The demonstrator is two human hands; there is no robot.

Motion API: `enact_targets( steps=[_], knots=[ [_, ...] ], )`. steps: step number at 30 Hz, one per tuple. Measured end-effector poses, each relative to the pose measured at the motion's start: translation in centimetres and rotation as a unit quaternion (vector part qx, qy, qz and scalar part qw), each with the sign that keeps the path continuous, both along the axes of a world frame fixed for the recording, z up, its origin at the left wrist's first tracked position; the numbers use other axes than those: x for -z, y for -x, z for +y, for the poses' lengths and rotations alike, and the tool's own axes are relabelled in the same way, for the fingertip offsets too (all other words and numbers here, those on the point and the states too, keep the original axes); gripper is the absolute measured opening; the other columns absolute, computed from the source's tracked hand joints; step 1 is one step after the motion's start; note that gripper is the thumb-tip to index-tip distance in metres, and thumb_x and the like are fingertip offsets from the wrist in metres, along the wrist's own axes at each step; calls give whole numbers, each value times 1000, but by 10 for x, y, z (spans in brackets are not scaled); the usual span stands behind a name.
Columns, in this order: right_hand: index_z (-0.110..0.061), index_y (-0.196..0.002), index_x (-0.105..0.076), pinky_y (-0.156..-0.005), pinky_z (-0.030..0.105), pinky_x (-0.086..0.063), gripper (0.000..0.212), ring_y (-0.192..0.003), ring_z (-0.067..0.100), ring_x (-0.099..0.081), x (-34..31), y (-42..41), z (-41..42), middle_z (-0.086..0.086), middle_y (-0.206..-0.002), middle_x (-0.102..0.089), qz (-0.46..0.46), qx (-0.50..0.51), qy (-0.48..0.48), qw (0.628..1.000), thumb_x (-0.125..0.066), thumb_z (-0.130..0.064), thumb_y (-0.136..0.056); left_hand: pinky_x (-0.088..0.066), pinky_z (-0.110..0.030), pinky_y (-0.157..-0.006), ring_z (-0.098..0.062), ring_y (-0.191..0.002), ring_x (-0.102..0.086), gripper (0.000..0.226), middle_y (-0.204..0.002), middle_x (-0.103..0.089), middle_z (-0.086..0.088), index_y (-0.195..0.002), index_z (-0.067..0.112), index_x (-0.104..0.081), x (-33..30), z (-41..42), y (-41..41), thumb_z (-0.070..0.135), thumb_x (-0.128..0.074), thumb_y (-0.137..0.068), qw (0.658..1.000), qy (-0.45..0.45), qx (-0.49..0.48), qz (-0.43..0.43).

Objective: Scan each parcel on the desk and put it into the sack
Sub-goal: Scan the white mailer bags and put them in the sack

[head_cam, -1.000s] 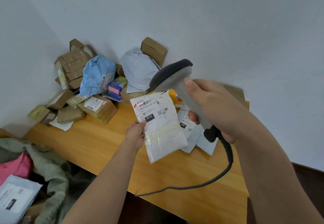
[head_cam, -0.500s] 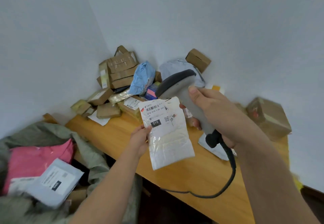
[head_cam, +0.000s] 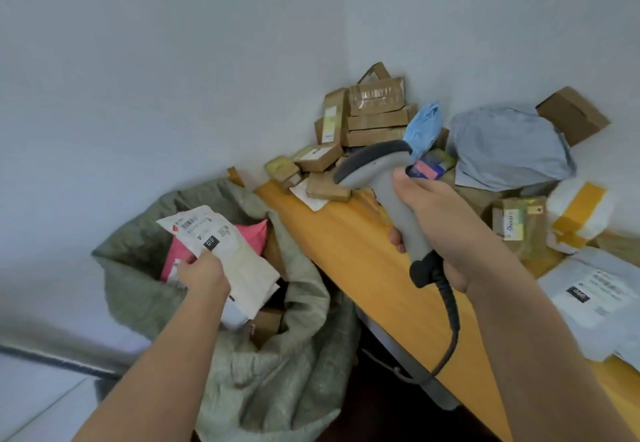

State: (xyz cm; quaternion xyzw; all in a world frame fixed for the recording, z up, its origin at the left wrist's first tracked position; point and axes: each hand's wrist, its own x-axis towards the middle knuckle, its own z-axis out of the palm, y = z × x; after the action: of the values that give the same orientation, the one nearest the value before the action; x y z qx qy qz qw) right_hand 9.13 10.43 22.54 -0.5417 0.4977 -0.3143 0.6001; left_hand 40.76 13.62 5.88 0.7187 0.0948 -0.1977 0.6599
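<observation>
- The left hand (head_cam: 204, 273) pinches a white parcel (head_cam: 228, 254) by its near edge; the right hand (head_cam: 440, 230) grips the scanner (head_cam: 388, 192).
- The parcel hangs directly over the sack (head_cam: 138, 289), long axis running 11 to 5 o'clock.
- Unscanned parcels lie on the desk (head_cam: 349, 247), at 2 o'clock from the right hand.

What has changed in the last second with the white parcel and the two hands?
The left hand carried the white parcel away from in front of the scanner, leftward and down, so that it is now above the open sack, over the pink parcel. It has not let go. The right hand still grips the scanner above the desk.
</observation>
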Motion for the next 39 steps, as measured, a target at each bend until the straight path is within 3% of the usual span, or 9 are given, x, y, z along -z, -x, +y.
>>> enact_targets(
  steps=[4, 10, 14, 19, 25, 30, 33, 36, 39],
  knots=[
    [-10, -111, -61, -45, 22, -41, 43, -43, 6, -53, 6, -10, -2, 14, -85, -51, 16, -15, -6, 1000, -40, -47, -103, -32, -43, -112, -30, -141, -31, 103, -158, -21, -9, -153, 5, -10, 16, 4, -11, 46, -72, -82, 985, -151, 77, 29],
    [-8, -111, -61, -48, 27, -39, 45, -45, 11, -51, 13, 27, -13, 12, -72, -53, 43, 32, -20, 998, -40, -47, -103, -49, -42, -89, -33, -113, -55, 61, -132, -52, -15, -136, 5, -42, 40, -37, 67, 16, -65, -80, 973, -79, 211, 51],
    [-10, -105, -63, -61, 38, -40, 42, -52, 16, -53, 19, 87, -18, 9, -62, -56, 43, 91, -24, 995, -42, -48, -102, -41, -36, -97, -24, -119, -49, 26, -125, -50, -6, -119, 12, -46, 43, -79, 147, 13, -55, -94, 913, -100, 390, 71],
    [-12, -104, -63, -62, 38, -43, 36, -55, 15, -53, 29, 187, -23, 14, -79, -58, 44, 187, -35, 981, -49, -44, -100, -50, -35, -86, -18, -104, -64, 24, -111, -61, -1, -121, 10, -57, 40, -125, 281, 15, -54, -97, 818, -117, 560, 51],
    [-19, -101, -65, -66, 37, -44, 27, -60, 16, -51, 51, 312, -27, 10, -91, -64, 30, 282, -58, 957, -55, -44, -97, -49, -25, -72, -18, -97, -68, 28, -119, -63, -4, -121, 12, -58, 69, -129, 440, 17, -58, -93, 655, -178, 734, 13],
    [-17, -101, -64, -67, 40, -44, 28, -62, 20, -52, 86, 393, -37, 6, -77, -62, 42, 313, -86, 945, -56, -43, -96, -41, -30, -102, -20, -136, -40, 61, -152, -36, 1, -149, 18, -36, 122, -120, 521, 22, -57, -92, 486, -228, 834, -127],
    [-16, -99, -65, -67, 38, -45, 25, -61, 19, -52, 111, 423, -44, 9, -82, -63, 39, 317, -108, 941, -57, -40, -96, -23, -39, -118, -17, -149, -14, 73, -163, -13, 2, -155, 26, -18, 150, -120, 548, 21, -54, -92, 379, -250, 862, -226],
    [-17, -101, -65, -65, 36, -46, 24, -60, 17, -53, 132, 439, -52, 13, -90, -64, 40, 305, -129, 943, -56, -39, -97, -2, -50, -120, -18, -151, 2, 82, -164, 0, 4, -156, 28, -1, 173, -115, 550, 18, -50, -91, 239, -328, 848, -342],
    [-17, -101, -65, -64, 37, -45, 25, -59, 18, -52, 145, 443, -57, 16, -92, -66, 40, 285, -144, 947, -56, -39, -98, 2, -49, -121, -17, -151, -2, 77, -164, -2, 8, -157, 24, -4, 185, -105, 532, 11, -46, -94, 177, -348, 795, -464]
  ],
)
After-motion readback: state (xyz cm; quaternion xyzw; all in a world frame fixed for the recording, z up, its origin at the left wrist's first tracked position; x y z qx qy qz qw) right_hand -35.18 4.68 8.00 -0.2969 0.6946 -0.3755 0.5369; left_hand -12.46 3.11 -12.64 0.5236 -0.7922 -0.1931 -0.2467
